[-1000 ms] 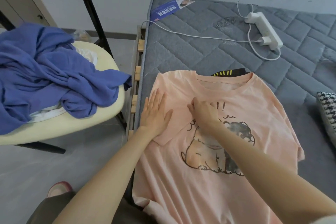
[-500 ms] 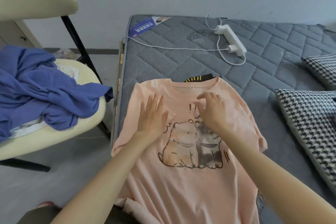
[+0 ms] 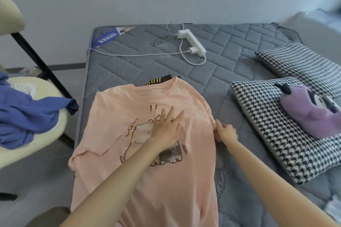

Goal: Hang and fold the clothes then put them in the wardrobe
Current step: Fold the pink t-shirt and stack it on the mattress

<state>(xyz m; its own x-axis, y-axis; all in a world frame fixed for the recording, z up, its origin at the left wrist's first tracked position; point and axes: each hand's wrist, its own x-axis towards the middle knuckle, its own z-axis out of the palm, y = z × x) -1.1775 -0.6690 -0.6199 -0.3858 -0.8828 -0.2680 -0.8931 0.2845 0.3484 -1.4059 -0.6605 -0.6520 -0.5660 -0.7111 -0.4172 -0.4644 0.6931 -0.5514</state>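
Observation:
A pink T-shirt [image 3: 118, 108] with a cartoon animal print lies face up on the grey mattress [image 3: 227, 72]. Its left sleeve is folded inward over the chest. My left hand [image 3: 167, 129] lies flat with straight fingers on the print in the middle of the shirt. At the shirt's right edge, my right hand [image 3: 226, 131] grips the right sleeve, fingers curled round the fabric. A dark garment with yellow marks [image 3: 160, 80] peeks out from under the collar.
A cream chair [image 3: 42, 129] at the left carries a heap of blue clothes [image 3: 25, 116]. A white power strip [image 3: 191, 42] with cables lies at the mattress's far end. Two houndstooth cushions [image 3: 273, 131] and a purple plush toy [image 3: 310, 114] sit at the right.
My left hand slid from the folded left sleeve to the middle of the print. My right hand left the chest and took hold of the right sleeve. The view swung right.

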